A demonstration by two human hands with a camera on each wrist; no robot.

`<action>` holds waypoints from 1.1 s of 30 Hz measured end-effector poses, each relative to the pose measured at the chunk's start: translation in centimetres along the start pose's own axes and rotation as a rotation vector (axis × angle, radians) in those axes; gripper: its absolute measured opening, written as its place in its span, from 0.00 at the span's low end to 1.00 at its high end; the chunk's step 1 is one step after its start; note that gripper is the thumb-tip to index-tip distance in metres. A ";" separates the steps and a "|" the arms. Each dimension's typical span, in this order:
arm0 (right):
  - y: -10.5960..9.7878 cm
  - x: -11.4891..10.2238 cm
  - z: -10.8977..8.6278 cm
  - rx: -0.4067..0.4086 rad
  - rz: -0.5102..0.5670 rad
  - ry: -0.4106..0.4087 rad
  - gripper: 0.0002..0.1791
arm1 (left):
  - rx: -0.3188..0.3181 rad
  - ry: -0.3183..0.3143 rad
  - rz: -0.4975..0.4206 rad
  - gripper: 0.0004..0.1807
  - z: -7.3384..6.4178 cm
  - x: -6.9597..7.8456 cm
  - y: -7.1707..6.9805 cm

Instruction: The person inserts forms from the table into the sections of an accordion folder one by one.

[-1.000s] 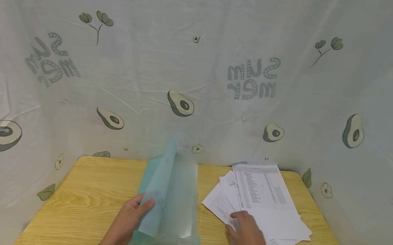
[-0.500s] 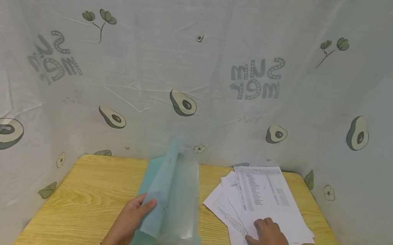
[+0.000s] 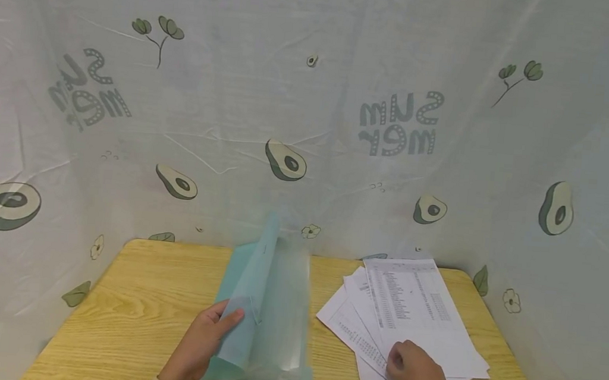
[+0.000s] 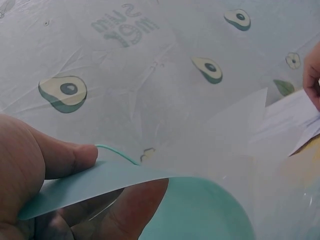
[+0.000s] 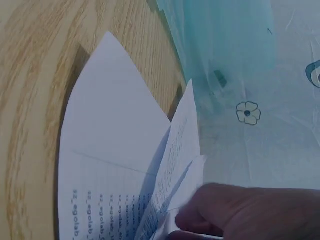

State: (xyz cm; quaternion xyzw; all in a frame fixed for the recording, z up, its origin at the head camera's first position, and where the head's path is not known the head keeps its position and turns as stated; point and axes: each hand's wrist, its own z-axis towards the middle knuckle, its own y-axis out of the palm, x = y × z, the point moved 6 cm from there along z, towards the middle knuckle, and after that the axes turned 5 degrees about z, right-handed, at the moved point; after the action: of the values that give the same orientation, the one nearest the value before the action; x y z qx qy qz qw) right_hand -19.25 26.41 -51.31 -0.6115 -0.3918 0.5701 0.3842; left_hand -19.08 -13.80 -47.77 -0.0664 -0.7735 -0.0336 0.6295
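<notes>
A teal translucent plastic folder lies opened on the table, left of the papers. My left hand pinches its raised cover, thumb on one face and fingers on the other. In the left wrist view a thin green cord runs from beside the thumb along the cover. My right hand is over the lower part of the fanned printed papers. Its thumb and fingers are curled at the edge of an upper sheet and pinch it. Their tips are partly hidden.
The wooden table has bare wood left of the folder, with a narrow strip between folder and papers. Behind it and along the sides hangs a pale curtain printed with avocados. The folder's raised cover stands close before the curtain.
My right hand has moved right and slightly down over the papers, and its fingers have curled in at a sheet. My left hand still holds the folder's cover up, hardly moved.
</notes>
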 end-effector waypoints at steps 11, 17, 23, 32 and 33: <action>0.8 0.4 -0.1 -0.032 -0.037 0.007 0.11 | 0.015 -0.015 0.025 0.29 -0.2 -0.2 -0.1; 0.5 0.7 0.0 -0.022 0.014 0.035 0.04 | 0.011 -0.007 0.020 0.29 -0.2 -0.1 -0.1; 0.1 1.0 0.0 -0.033 0.042 0.066 0.04 | -0.001 -0.001 0.007 0.30 -0.3 0.0 0.1; -0.7 0.6 -0.2 -0.018 0.048 0.034 0.06 | -0.002 0.016 0.007 0.30 -0.4 0.3 0.1; -0.8 0.4 -0.3 -0.008 0.050 0.026 0.06 | -0.001 0.018 0.008 0.30 -0.4 0.3 0.0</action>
State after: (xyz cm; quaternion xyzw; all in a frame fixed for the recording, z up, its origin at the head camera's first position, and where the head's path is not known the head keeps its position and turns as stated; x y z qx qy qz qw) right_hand -18.96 27.11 -50.76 -0.6301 -0.3734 0.5700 0.3723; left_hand -18.77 -13.79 -47.35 -0.0695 -0.7675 -0.0320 0.6365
